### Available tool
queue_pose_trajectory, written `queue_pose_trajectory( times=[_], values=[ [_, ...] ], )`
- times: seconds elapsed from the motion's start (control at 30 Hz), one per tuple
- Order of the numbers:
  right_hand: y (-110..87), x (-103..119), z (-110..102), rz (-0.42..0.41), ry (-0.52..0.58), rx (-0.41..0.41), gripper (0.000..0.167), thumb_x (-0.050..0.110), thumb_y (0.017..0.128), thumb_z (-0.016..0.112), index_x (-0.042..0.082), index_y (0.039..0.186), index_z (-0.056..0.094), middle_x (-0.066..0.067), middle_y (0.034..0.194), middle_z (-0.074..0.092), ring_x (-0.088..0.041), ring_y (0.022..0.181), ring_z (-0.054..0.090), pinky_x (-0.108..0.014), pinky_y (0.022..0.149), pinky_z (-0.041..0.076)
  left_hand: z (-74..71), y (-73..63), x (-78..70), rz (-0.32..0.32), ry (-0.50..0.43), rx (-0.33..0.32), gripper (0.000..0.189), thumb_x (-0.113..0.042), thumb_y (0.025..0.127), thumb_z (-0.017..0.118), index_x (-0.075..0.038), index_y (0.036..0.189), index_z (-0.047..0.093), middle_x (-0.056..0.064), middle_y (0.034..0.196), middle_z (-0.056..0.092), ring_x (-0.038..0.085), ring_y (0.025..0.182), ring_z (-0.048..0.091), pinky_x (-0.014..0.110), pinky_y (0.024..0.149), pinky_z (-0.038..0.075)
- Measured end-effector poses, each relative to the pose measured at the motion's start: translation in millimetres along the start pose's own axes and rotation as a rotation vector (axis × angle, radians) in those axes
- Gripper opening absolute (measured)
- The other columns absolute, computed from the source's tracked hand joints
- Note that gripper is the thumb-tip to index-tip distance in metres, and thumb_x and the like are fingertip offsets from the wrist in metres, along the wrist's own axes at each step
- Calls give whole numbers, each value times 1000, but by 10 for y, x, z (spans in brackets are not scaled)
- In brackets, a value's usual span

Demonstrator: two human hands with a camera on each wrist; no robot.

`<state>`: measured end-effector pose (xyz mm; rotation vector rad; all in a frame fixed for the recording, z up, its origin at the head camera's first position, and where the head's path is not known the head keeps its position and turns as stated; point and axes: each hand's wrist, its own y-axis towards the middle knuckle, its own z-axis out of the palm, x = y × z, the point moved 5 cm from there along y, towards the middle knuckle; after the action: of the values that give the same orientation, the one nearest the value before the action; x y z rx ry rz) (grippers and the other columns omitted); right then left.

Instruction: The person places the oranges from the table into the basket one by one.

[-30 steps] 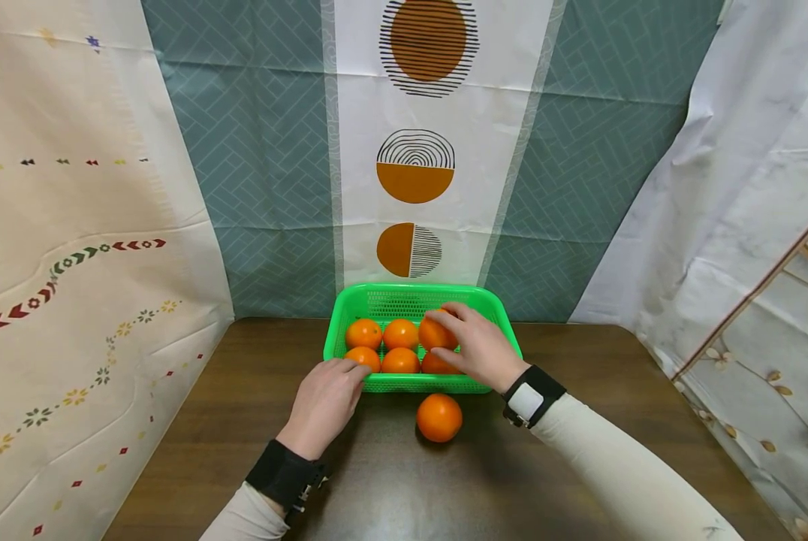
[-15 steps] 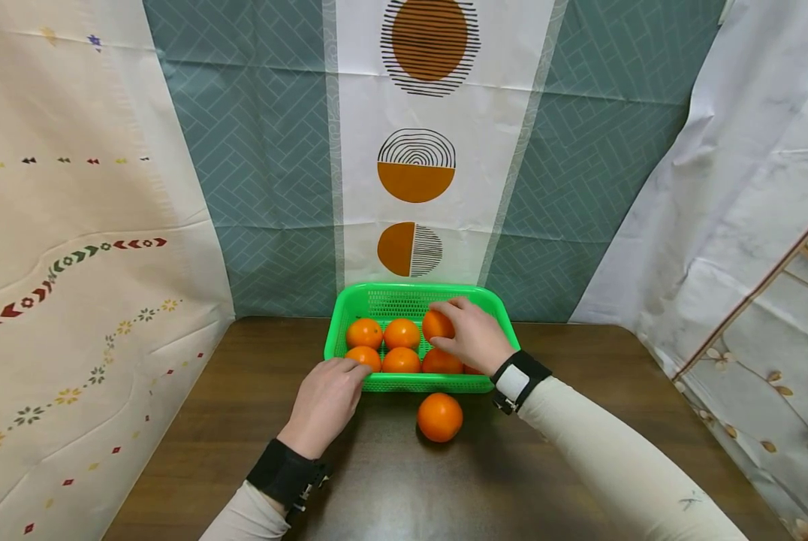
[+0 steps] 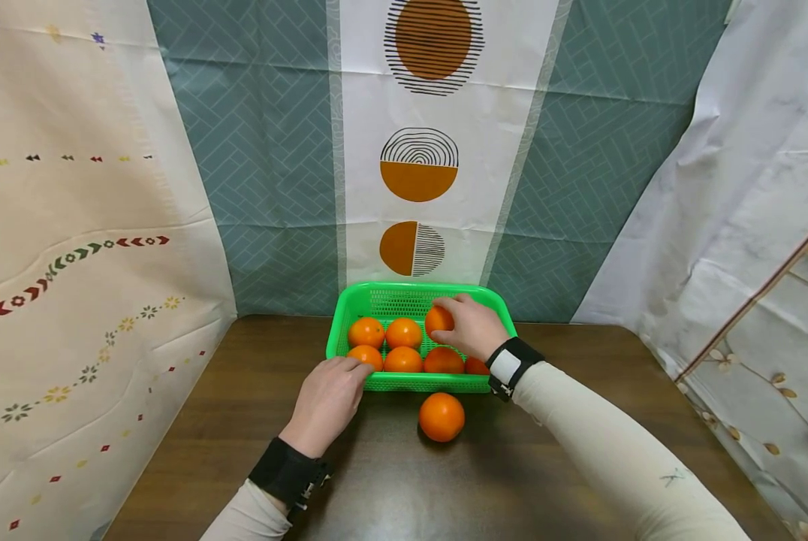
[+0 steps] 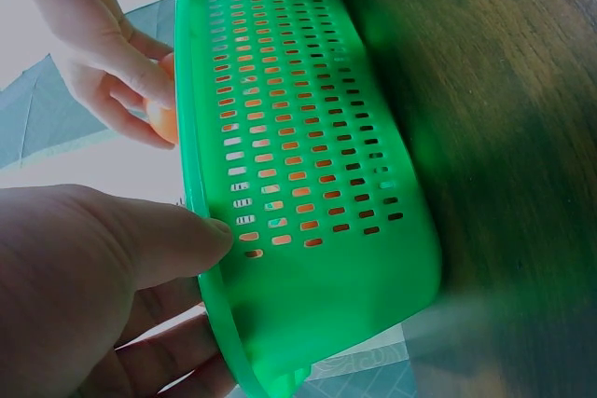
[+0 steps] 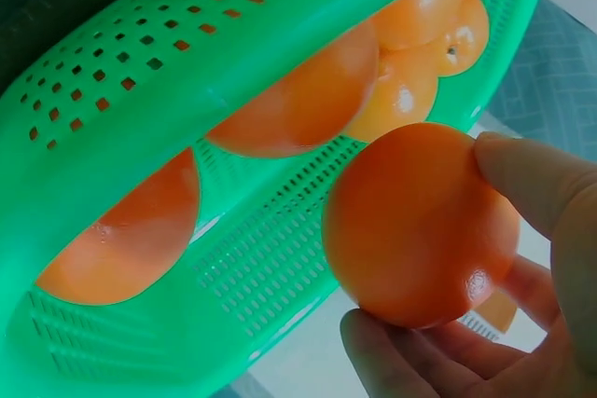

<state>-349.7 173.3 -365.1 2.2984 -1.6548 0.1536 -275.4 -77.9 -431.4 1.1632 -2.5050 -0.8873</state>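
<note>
A green perforated plastic basket (image 3: 417, 383) stands at the back of the table, holding several oranges (image 3: 402, 361). My left hand (image 3: 326, 398) grips its front left corner; in the left wrist view the thumb (image 4: 191, 241) presses on the outer wall, with the fingers behind the rim. My right hand (image 3: 474, 328) holds one orange (image 5: 420, 226) between thumb and fingers over the basket's right part, above the others. In the right wrist view there is a gap between this orange and those in the front row. Another orange (image 3: 441, 417) lies on the table just before the basket.
The dark brown wooden table (image 3: 390, 488) carries the basket near its back edge. Behind it hangs a patterned cloth (image 3: 269, 188). More cloth covers the left and right sides.
My right hand has moved slightly farther back with the orange, its wrist shifting left and away, which uncovers an orange at the basket's front right. The left hand stays at the corner.
</note>
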Motion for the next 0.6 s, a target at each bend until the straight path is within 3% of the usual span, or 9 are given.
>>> queue_pose_trajectory(
  times=[0.6],
  values=[
    [215,-125,181,75,-61,65,60,29,98,84,8,151,65,-22,129,68,-35,93,68,-48,82,61,-4,-1,4,9,0,-23,18,0,92,87,-9,105,80,4,97,75,28,89,71,43,84,62]
  ],
)
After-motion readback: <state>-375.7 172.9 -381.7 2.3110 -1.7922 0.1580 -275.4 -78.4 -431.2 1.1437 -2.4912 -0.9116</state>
